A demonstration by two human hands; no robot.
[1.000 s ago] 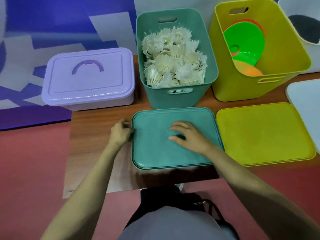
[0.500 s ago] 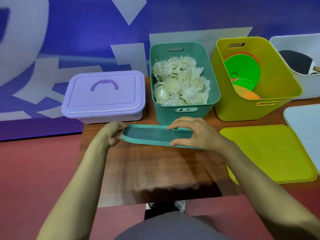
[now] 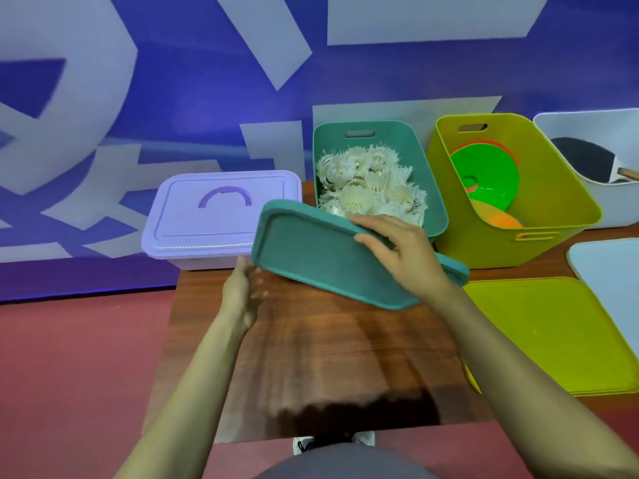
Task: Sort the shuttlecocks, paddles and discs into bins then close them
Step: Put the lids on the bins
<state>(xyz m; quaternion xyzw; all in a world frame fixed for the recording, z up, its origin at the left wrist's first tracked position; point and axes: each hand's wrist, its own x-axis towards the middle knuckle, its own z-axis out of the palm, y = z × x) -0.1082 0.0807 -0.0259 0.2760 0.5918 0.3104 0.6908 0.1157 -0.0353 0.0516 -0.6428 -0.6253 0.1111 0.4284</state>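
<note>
The teal lid (image 3: 311, 257) is lifted off the table and tilted, its left end raised in front of the teal bin (image 3: 430, 188), which is full of white shuttlecocks (image 3: 366, 188). My right hand (image 3: 404, 254) grips the lid's far edge, fingers curled over it. Just under the lid's lower left corner is my left hand (image 3: 243, 288), blurred, with its fingers relaxed and not closed round the lid. Green and orange discs (image 3: 484, 178) lie in the open yellow bin (image 3: 553, 209). A dark paddle (image 3: 584, 159) lies in the white bin (image 3: 619, 209) at far right.
A closed purple box (image 3: 221, 216) with a handle stands left of the teal bin. The yellow lid (image 3: 546, 333) lies flat on the wooden table (image 3: 328, 357) in front of the yellow bin. A white lid (image 3: 612, 271) lies at the right edge. The table's front edge is near my body.
The teal lid went from flat on the table to lifted and tilted toward the teal bin. My right hand moved up with it; my left hand slipped from its edge to below the corner.
</note>
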